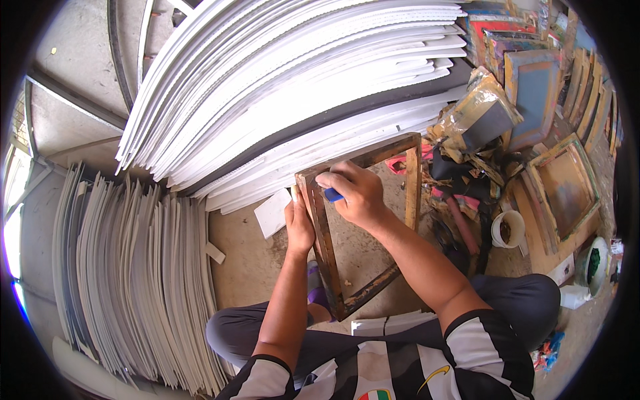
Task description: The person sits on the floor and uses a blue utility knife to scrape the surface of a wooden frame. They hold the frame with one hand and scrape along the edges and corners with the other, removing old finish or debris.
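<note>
An empty wooden frame (325, 257), dark and stained, stands tilted between my knees with its open middle showing the floor. My left hand (299, 227) grips the frame's left bar from outside, near the upper left corner, with a finger pointing up along the wood. Just inside that corner, my right hand (359, 195) is closed round a small tool with a blue handle (333, 195). Its working end is hidden by my fingers and the bar, so its exact kind does not show.
Stacked white sheets (287, 87) fill the far side, and grey sheets (133, 273) stand at left. Printing screens (533, 93) lean at far right. Nearer are another framed screen (567, 187), a white bucket (508, 228) and a tub with green contents (592, 263).
</note>
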